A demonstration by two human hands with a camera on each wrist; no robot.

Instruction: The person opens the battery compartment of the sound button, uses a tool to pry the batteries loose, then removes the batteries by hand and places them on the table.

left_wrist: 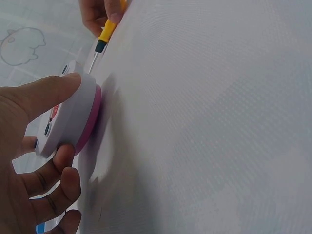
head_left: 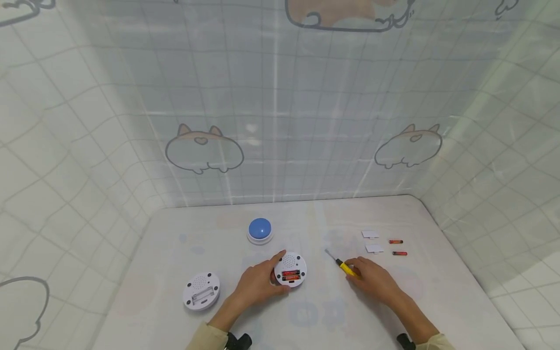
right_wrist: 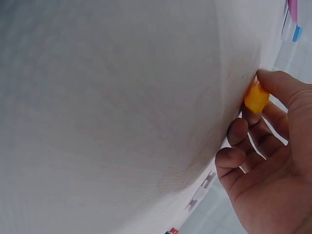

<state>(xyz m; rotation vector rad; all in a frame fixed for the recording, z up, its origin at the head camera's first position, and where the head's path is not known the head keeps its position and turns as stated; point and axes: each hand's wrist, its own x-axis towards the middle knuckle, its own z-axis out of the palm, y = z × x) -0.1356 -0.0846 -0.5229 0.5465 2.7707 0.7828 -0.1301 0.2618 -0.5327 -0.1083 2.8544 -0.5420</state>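
We note the left hand point(head_left: 259, 281) with its grip round the upturned white device point(head_left: 289, 263), midway between the bench's point(head_left: 376, 316) side edges, apparently steadying it with batteries point(head_left: 290, 278) facing up. The right hand's point(head_left: 373, 277) grip pinches the yellow screwdriver point(head_left: 347, 268), leaving its shaft free.

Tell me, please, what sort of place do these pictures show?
Probably a small screened-off work booth: cartoon-printed, grid-patterned sheets stand around a pale tabletop on three visible sides, while a yellow-handled screwdriver and two loose batteries suggest small electronics work.
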